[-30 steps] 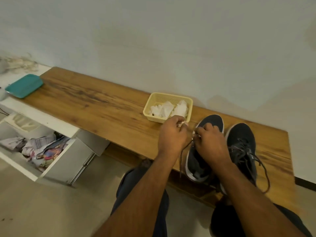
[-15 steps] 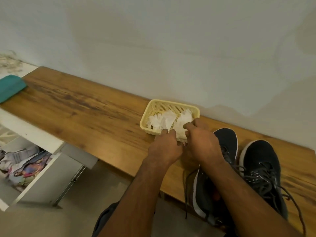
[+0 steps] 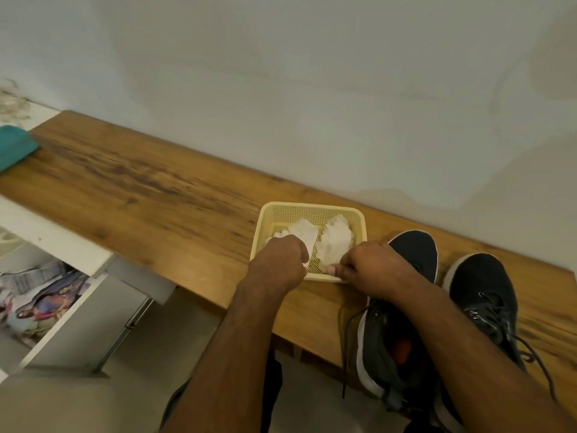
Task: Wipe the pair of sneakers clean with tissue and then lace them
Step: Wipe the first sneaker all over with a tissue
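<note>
hands are meeting at the near rim of a pale yellow mesh basket (image 3: 265, 225) sitting just right of the frame's centre on a long wooden bench (image 3: 140, 195). the left hand (image 3: 279, 262) is curling its fingers over the basket's lower left corner, knuckles up; whether it is gripping anything under that fist i cannot tell. the right hand (image 3: 374, 267) is lying at the basket's lower right corner with fingers bent and thumb tucked toward the rim, apparently pinching something small and pale there, though the frame is too soft for me to tell what. crumpled white tissue (image 3: 337, 237) is lying in two clumps inside the basket, just beyond both hands.

sneakers are sitting on the bench at the lower right of the frame, toes pointing toward the wall. the left sneaker (image 3: 415, 248), dark with a white sole edge, is lying partly under the right forearm, its heel hanging over the bench's near edge and a loose dark lace (image 3: 345, 342) dangling down. the right sneaker (image 3: 480, 285) is standing just beside it, laces threaded and trailing off toward the lower right.

a teal tray (image 3: 14, 148) is showing at the far left edge, and an open white drawer (image 3: 59, 320) holding printed papers is sitting at the lower left.
</note>
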